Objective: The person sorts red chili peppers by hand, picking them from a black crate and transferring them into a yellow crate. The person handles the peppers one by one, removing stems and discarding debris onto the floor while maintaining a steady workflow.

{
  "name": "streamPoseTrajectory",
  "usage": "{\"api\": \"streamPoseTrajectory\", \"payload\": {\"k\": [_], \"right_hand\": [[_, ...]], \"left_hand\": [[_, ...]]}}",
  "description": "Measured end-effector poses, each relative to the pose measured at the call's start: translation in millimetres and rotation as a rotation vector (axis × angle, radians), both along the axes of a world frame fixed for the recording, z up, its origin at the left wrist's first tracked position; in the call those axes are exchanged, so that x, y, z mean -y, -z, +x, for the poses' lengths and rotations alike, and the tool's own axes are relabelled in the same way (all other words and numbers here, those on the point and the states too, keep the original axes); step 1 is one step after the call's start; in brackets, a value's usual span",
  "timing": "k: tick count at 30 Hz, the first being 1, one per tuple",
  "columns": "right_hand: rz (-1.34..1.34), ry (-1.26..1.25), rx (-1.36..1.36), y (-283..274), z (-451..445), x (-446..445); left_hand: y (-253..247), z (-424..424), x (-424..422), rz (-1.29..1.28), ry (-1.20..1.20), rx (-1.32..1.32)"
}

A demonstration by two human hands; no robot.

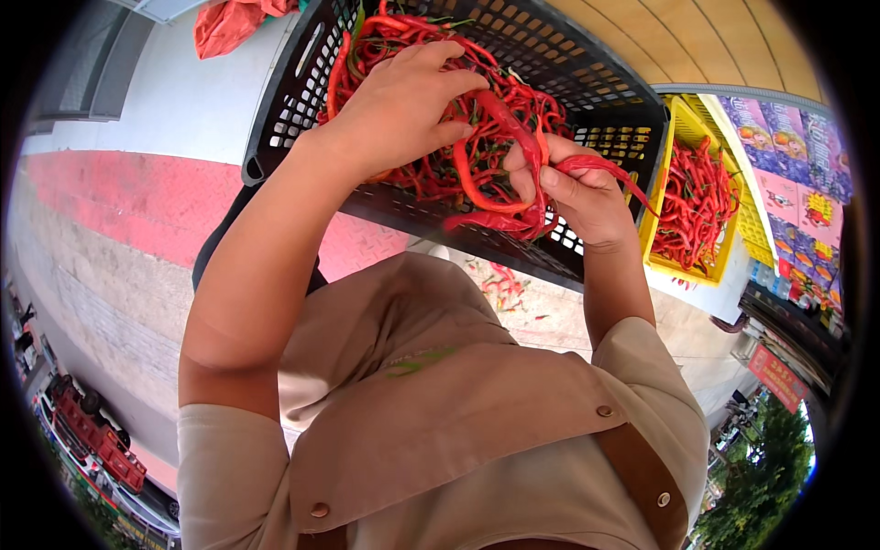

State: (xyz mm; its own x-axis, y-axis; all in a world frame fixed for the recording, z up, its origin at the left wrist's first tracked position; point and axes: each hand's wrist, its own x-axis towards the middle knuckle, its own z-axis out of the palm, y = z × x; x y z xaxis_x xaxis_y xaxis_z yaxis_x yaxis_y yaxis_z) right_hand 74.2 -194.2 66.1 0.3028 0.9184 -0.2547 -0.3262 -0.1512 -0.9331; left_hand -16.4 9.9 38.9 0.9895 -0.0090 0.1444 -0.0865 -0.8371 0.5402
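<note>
Long red chili peppers (pixel 385 34), some with green stems, lie heaped in a black slotted plastic crate (pixel 622 103) before me. Over the heap reaches my left hand (pixel 405 103), palm down, its fingers and thumb apart. One fingertip is by the upper end of a long chili; whether it touches is unclear. Near the crate's right side, my right hand (pixel 577 185) pinches several long red chilies (pixel 526 144) between thumb and fingers. Some of these hang toward the crate's near wall, and one sticks out to the right.
To the right, a yellow plastic crate (pixel 730 254) holds more red chilies (pixel 694 199). Printed cartons (pixel 777 158) are stacked beyond it. Chili scraps (pixel 505 285) litter the ground below the black crate. A red plastic bag (pixel 227 27) lies at the upper left.
</note>
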Motion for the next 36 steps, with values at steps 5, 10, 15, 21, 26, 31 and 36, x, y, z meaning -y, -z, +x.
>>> {"api": "streamPoseTrajectory", "payload": {"k": [5, 10, 15, 21, 26, 31, 36], "right_hand": [[0.133, 0.041, -0.303, 14.8, 4.3, -1.9], [0.193, 0.042, -0.552, 22.9, 9.1, -5.8], [0.047, 0.353, -0.685, 37.7, 18.1, -6.4], [0.023, 0.381, -0.567, 39.2, 15.9, -14.3], [0.030, 0.417, -0.259, 39.7, 15.5, -38.9], [0.147, 0.416, -0.257, 36.8, 19.5, -54.6], [-0.081, 0.515, -0.041, 97.9, 33.6, -57.5]], "left_hand": [[10.9, 6.4, 9.6, -0.296, -0.063, 0.172], [-3.8, 9.4, 8.4, -0.313, 0.018, -0.148], [-20.0, 14.1, -3.5, -0.640, -0.293, -0.394], [5.4, 18.7, 12.8, -1.064, -0.276, -0.312], [-0.9, 18.3, 27.0, -1.027, -0.211, -0.435], [-2.2, 18.0, 22.5, -1.049, -0.164, -0.365], [0.5, 13.8, -4.6, -1.453, -0.556, -0.118]]}}
